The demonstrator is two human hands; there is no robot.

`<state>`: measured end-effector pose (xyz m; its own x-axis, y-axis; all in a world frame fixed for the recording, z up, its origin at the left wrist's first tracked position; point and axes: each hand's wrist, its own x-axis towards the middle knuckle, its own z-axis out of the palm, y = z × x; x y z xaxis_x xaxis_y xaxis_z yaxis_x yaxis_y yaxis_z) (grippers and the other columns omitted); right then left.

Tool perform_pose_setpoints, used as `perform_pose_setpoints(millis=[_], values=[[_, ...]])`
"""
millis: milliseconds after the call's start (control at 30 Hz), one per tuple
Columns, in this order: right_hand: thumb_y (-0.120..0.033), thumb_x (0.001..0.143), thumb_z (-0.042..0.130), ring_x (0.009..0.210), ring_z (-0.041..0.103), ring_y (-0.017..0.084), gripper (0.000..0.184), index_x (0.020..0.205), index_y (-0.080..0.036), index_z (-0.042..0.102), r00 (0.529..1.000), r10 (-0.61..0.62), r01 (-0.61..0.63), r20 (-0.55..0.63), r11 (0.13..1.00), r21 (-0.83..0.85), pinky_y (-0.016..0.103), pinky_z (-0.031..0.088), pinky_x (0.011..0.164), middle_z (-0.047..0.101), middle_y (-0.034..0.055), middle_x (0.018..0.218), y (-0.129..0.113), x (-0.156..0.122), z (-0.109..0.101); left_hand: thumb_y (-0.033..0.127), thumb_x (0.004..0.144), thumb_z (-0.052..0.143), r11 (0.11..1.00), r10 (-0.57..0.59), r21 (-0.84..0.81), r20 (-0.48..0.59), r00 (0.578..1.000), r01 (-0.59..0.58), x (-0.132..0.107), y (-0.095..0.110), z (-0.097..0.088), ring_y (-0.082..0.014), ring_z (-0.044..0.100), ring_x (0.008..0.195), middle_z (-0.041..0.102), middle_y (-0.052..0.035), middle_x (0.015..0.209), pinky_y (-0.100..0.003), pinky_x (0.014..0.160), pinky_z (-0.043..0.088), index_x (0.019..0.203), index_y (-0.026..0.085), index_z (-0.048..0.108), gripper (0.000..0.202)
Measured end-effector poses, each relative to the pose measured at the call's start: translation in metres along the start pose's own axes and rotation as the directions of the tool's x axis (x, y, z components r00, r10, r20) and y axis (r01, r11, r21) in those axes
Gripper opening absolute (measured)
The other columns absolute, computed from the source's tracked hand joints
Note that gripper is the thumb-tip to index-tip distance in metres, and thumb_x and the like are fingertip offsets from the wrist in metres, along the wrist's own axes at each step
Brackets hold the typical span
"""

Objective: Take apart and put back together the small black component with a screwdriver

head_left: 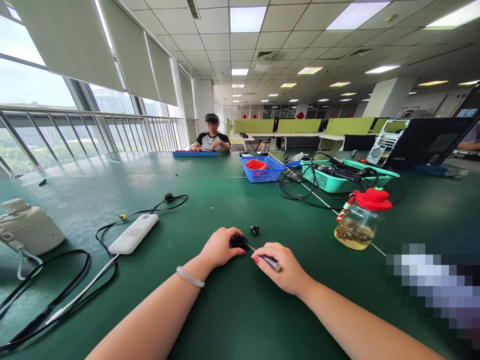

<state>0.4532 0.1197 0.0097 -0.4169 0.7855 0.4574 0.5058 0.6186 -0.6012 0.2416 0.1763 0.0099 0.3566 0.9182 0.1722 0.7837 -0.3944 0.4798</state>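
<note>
On the green table, my left hand is closed around a small black part, whose exact kind I cannot make out. My right hand grips a screwdriver-like tool with a dark handle and a thin metal shaft. The shaft points left, and its tip meets or nearly meets the black part. Just beyond my hands lies another small black piece, touched by neither hand. My left fingers hide much of the held part.
A white power adapter with cables lies left, near a beige bottle. A red-lidded glass jar stands right. Farther back are a blue basket and a green basket of cables. Another person sits at the far end.
</note>
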Motion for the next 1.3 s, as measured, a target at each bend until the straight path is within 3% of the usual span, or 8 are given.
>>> perform_pose_setpoints(millis=[167, 367, 467, 600, 767, 1000, 1300], values=[[-0.033, 0.092, 0.052, 0.068, 0.059, 0.016, 0.022, 0.084, -0.025, 0.071, 1.0, -0.011, 0.011, 0.007, 0.999, -0.046, 0.031, 0.044, 0.074, 0.067, 0.0003, 0.071, -0.0023, 0.0002, 0.0004, 0.044, 0.067, 0.072, 0.999, 0.034, -0.02, 0.017, 0.999, -0.034, -0.002, 0.0011, -0.0032, -0.0246, 0.062, 0.097, 0.07, -0.0029, 0.098, -0.036, 0.085, 0.05, 0.11, 0.028, 0.065, 0.046], [-0.042, 0.093, 0.046, 0.064, 0.058, 0.017, 0.037, 0.082, -0.021, 0.075, 0.977, 0.165, -0.158, -0.133, 0.985, 0.065, 0.028, 0.044, 0.064, 0.063, 0.0021, 0.065, 0.0027, 0.0018, 0.0003, 0.031, 0.07, 0.066, 0.995, 0.098, -0.037, 0.042, 0.994, -0.097, -0.0028, 0.0016, -0.0057, -0.0233, 0.062, 0.1, 0.072, -0.0009, 0.106, -0.034, 0.088, 0.049, 0.115, 0.029, 0.065, 0.045], [-0.044, 0.093, 0.046, 0.062, 0.058, 0.016, 0.039, 0.085, -0.02, 0.076, 0.965, 0.218, -0.199, -0.144, 0.971, 0.132, 0.026, 0.043, 0.057, 0.062, 0.0025, 0.065, 0.0046, 0.0022, 0.0001, 0.03, 0.071, 0.065, 0.995, 0.099, -0.036, 0.048, 0.994, -0.097, -0.0023, 0.0014, -0.0049, -0.023, 0.061, 0.099, 0.072, -0.0021, 0.106, -0.034, 0.088, 0.049, 0.118, 0.027, 0.064, 0.047], [-0.04, 0.09, 0.05, 0.063, 0.058, 0.016, 0.032, 0.084, -0.02, 0.075, 0.985, 0.149, -0.142, -0.086, 0.986, 0.082, 0.026, 0.043, 0.058, 0.064, 0.0023, 0.068, 0.0026, 0.0014, -0.0005, 0.031, 0.072, 0.064, 0.995, 0.099, -0.029, 0.039, 0.994, -0.098, -0.0021, 0.0005, -0.003, -0.0228, 0.061, 0.099, 0.072, -0.003, 0.107, -0.034, 0.088, 0.049, 0.119, 0.026, 0.063, 0.047], [-0.033, 0.091, 0.047, 0.071, 0.063, 0.018, 0.029, 0.078, -0.023, 0.072, 0.99, 0.067, -0.062, -0.127, 0.997, 0.042, 0.029, 0.047, 0.068, 0.069, 0.0022, 0.072, -0.0015, 0.0002, -0.0014, 0.032, 0.073, 0.063, 0.997, 0.079, -0.008, 0.017, 0.997, -0.079, -0.0022, -0.0002, -0.003, -0.0232, 0.061, 0.099, 0.072, -0.0039, 0.105, -0.035, 0.088, 0.05, 0.119, 0.026, 0.064, 0.046], [-0.03, 0.091, 0.048, 0.07, 0.062, 0.018, 0.026, 0.078, -0.024, 0.069, 0.997, 0.019, -0.019, -0.081, 1.0, 0.0, 0.03, 0.048, 0.071, 0.068, 0.0017, 0.072, -0.0042, -0.0001, -0.0015, 0.034, 0.075, 0.063, 0.994, 0.112, 0.015, 0.03, 0.993, -0.112, -0.0019, 0.0001, -0.0041, -0.024, 0.061, 0.101, 0.072, -0.0034, 0.111, -0.036, 0.091, 0.049, 0.121, 0.026, 0.062, 0.047], [-0.026, 0.088, 0.05, 0.07, 0.059, 0.017, 0.013, 0.08, -0.023, 0.059, 0.975, 0.053, -0.056, -0.217, 0.998, -0.01, 0.027, 0.047, 0.066, 0.063, 0.0006, 0.076, -0.0023, 0.0002, 0.0015, 0.028, 0.074, 0.065, 0.993, 0.118, -0.019, 0.043, 0.992, -0.118, -0.0011, -0.0002, -0.0037, -0.0235, 0.06, 0.106, 0.072, -0.0027, 0.114, -0.036, 0.096, 0.047, 0.123, 0.025, 0.062, 0.049]])
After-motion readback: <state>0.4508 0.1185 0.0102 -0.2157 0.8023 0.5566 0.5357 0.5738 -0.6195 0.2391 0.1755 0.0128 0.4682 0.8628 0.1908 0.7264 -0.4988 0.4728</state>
